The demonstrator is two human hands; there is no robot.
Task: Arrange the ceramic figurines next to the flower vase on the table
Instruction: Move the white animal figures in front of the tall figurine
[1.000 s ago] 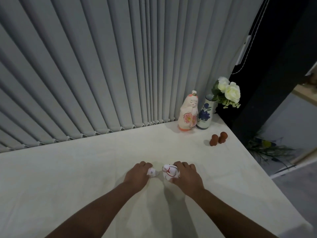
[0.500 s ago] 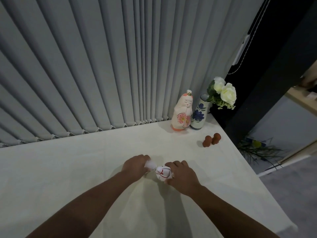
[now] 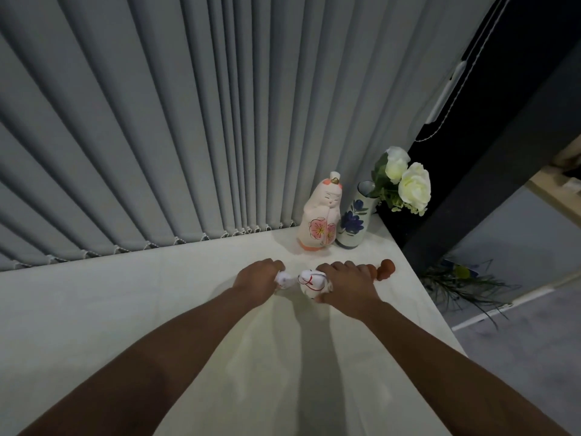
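Carrying step, by the look of it — the right hand (image 3: 345, 286) has its fingers clamped on a round white figurine (image 3: 309, 283) with red lines, the left hand (image 3: 256, 278) closed on a smaller white figurine (image 3: 283, 281), both low over the surface (image 3: 94, 309). The next move calls for setting them down near the pink doll figurine (image 3: 320, 220) at 12 o'clock, beside the flower vase (image 3: 353, 223) — which holds white roses (image 3: 408, 180) — at 1 o'clock, clear of the brown piece (image 3: 386, 269)
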